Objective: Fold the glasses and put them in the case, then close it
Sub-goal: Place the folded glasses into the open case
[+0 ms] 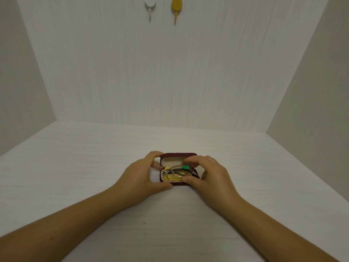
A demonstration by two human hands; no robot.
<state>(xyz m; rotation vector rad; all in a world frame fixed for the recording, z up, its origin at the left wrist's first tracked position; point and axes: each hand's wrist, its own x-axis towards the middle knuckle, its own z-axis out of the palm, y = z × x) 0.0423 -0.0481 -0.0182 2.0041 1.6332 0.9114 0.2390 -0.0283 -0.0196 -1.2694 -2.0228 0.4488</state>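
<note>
One pair of folded glasses [178, 172] sits in the open maroon case [177, 183] mid-table — right hand [211, 176] pinching the frame, left hand [140, 176] clasping the case's end — on a pale wood-grain table [75, 167], two wall hooks [176, 6] above, green lens sticker [186, 167] unreadable.

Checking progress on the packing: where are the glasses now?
Folded, in the open case at table centre, the glasses lie on yellow cloth, between both hands.
</note>
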